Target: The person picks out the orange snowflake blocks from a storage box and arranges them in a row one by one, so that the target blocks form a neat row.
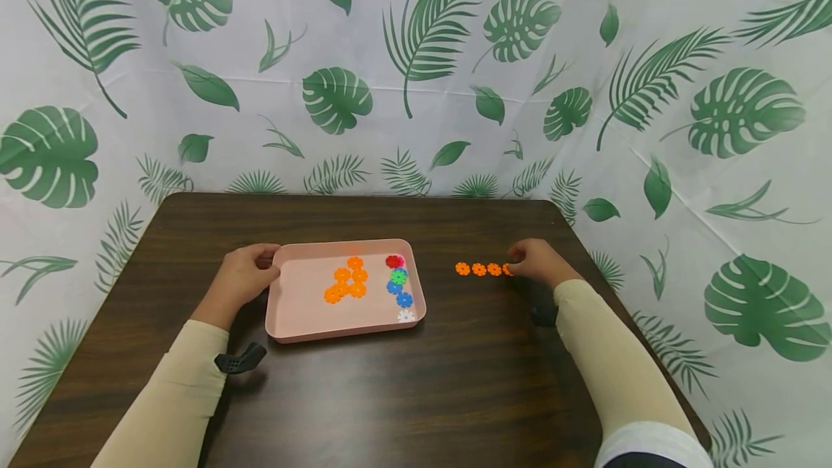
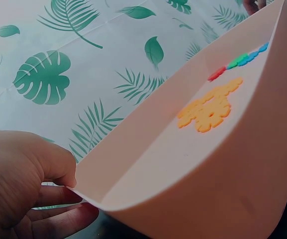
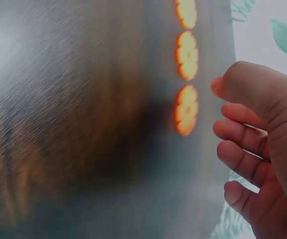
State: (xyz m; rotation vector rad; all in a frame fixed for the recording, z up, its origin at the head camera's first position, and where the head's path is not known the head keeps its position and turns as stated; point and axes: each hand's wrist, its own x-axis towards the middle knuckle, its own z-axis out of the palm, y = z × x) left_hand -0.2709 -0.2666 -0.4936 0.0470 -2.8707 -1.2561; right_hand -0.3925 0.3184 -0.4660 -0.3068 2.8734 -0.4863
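My left hand (image 1: pixel 243 276) grips the left rim of a pink tray (image 1: pixel 344 333); in the left wrist view the thumb lies on the rim (image 2: pixel 148 196) with fingers below. Several orange flower-shaped discs (image 1: pixel 341 275) lie mid-tray. Along its right side are a red disc (image 1: pixel 393 261), a green one (image 1: pixel 399 277), blue ones (image 1: pixel 404 300) and a white one (image 1: pixel 406 315). Right of the tray, orange discs (image 1: pixel 479 269) form a row on the table. My right hand (image 1: pixel 541 260) is at the row's right end, partly covering the last disc. Its fingers are loosely bent, with no disc clearly between them.
The dark wooden table (image 1: pixel 390 396) extends around the tray and the row. A white cloth with green leaves (image 1: pixel 429 143) hangs behind the table and at its sides. Black wrist devices show at the left wrist (image 1: pixel 240 360) and the right wrist (image 1: pixel 543 315).
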